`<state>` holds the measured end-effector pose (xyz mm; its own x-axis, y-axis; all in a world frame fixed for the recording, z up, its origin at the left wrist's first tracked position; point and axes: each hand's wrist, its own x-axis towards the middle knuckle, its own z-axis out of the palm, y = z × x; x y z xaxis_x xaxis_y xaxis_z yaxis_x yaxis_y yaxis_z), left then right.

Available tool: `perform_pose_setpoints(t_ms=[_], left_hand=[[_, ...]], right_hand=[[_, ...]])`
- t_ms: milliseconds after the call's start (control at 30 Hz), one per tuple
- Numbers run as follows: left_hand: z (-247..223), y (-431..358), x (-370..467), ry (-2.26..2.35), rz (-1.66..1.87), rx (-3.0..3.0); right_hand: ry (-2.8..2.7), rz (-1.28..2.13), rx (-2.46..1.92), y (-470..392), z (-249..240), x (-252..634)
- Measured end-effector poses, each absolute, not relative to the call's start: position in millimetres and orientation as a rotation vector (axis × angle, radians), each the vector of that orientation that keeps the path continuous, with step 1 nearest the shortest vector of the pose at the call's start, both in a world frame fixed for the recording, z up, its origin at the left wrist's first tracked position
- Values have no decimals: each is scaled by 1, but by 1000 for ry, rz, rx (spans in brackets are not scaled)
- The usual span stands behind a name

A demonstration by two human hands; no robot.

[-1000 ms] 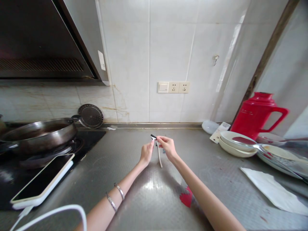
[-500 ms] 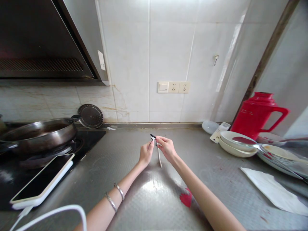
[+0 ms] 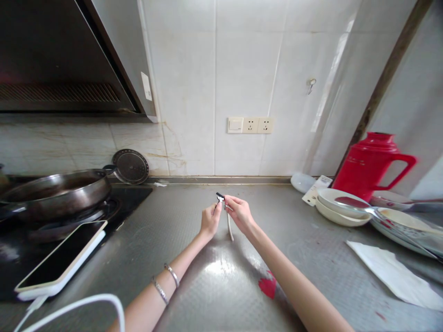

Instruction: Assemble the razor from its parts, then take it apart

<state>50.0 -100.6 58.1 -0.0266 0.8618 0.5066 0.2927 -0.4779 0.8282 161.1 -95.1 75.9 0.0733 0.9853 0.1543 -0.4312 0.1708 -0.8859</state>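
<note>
Over the middle of the metal counter, my left hand [image 3: 210, 221] and my right hand [image 3: 239, 210] meet, both closed with fingertips pinched. Between them is a small black-and-silver piece [image 3: 220, 197], too small for me to tell its kind. The left thumb and forefinger grip its lower part. My right fingers press at its right side. A narrow pale strip [image 3: 230, 228], like a strap or cord, hangs down below the right fingertips. Its upper end is hidden by the fingers, so I cannot tell whether it joins the black-and-silver piece.
Left, a steel pan [image 3: 55, 191] sits on the black stove, with a phone [image 3: 62, 260] and white cable [image 3: 86, 302] nearer. Right stand a red thermos [image 3: 367, 161], stacked bowls [image 3: 339, 214], a plate [image 3: 394, 228] and a white paper [image 3: 394, 272]. Wall sockets [image 3: 258, 125] are behind.
</note>
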Motion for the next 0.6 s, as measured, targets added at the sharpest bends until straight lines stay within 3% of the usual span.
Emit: perform_pose_setpoints(t_ms=[600], left_hand=[[54, -98, 50, 1180, 1516, 1804]], right_hand=[[-900, 1259, -756, -94, 75, 159]])
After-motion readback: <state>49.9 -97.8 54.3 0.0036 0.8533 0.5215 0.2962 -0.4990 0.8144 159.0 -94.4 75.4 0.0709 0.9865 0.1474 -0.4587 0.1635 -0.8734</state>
